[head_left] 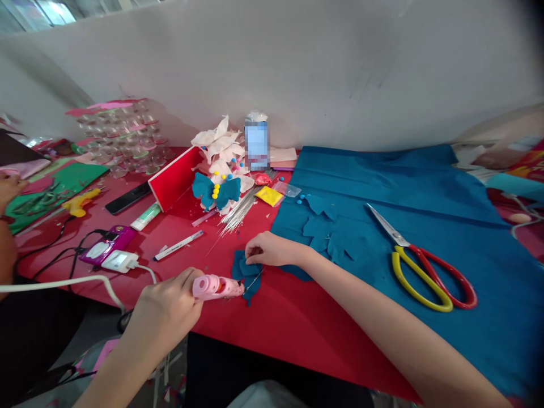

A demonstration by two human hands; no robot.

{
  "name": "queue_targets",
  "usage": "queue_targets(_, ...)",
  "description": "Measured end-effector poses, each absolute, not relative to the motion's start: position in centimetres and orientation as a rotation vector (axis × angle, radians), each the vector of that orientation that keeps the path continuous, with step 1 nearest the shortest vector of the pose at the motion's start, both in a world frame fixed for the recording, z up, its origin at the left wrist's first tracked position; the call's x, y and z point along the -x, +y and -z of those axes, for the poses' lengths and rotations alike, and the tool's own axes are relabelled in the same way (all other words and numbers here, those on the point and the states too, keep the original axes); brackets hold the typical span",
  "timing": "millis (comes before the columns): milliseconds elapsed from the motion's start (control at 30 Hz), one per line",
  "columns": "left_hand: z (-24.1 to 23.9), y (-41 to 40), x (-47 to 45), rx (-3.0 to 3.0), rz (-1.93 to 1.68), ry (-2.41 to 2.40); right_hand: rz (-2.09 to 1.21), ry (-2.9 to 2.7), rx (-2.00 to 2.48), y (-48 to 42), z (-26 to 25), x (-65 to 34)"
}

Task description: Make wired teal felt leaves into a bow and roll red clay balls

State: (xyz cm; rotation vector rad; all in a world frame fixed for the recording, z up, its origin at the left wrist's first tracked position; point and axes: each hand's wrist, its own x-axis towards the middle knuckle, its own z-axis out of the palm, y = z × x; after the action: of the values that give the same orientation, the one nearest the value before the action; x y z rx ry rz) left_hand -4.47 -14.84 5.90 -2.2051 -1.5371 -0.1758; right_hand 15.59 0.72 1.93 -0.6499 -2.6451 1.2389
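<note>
My left hand [170, 303] is wrapped round a pink hot glue gun [212, 287], its nozzle pointing right. Just beyond the nozzle tip lies a small cut piece of blue fabric [254, 290] on the red table. A thin wire [255, 280] slants across this piece. My right hand [270, 249] comes in from the right, its fingers pinched together at the fabric's upper part; the fingertips partly cover what they grip. Behind the hands, a bundle of thin metal wires [240, 212] lies near a blue fabric butterfly [216, 190] with yellow beads.
Large scissors [419, 260] with red and yellow handles rest on a wide blue cloth [374, 181]. A phone [257, 144] stands against the wall. Left are a marker pen [178, 245], a purple power bank [108, 246] with cables, and another person's hand [11, 190].
</note>
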Motion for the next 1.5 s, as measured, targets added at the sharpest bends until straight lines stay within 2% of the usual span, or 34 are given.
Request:
queue_targets(633, -5.2, -12.2, 2.6, 2.114, 0.139, -1.679, -1.247, -2.639, 0.634, 0.7, -1.8, -15.7)
queue_targets(1000, -6.6, -14.8, 3.8, 2.189, 0.148, -1.553, -1.269, -2.618, 0.625, 0.9, -1.6, -15.7)
queue_targets(1500, -5.7, -14.8, 4.8, 2.205, 0.155, -1.820, -1.273, -2.621, 0.633, 0.7, -1.8, -15.8)
